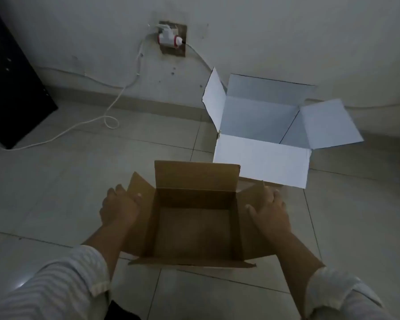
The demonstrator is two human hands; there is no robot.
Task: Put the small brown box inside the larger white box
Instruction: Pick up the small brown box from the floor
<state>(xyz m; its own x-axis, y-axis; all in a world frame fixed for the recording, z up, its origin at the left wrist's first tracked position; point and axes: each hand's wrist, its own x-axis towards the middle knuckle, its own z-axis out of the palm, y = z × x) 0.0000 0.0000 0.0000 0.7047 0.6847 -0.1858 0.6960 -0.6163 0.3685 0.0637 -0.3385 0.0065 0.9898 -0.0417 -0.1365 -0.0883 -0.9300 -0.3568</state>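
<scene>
A small brown cardboard box (194, 229) sits open in front of me, all its flaps spread and nothing inside. My left hand (119, 207) grips its left side flap, fingers curled over the flap's edge. My right hand (269, 212) lies flat against the right side flap and wall. Both hands press the box from opposite sides. Behind it to the right stands the larger white box (261, 158), open and empty, flaps spread. The brown box's far flap overlaps the white box's near wall in this view.
The floor (56, 181) is pale tile. A wall runs close behind the white box. A white cable (111, 121) trails from a wall socket (172, 39) across the floor to the left. A black panel (12, 88) leans at the far left.
</scene>
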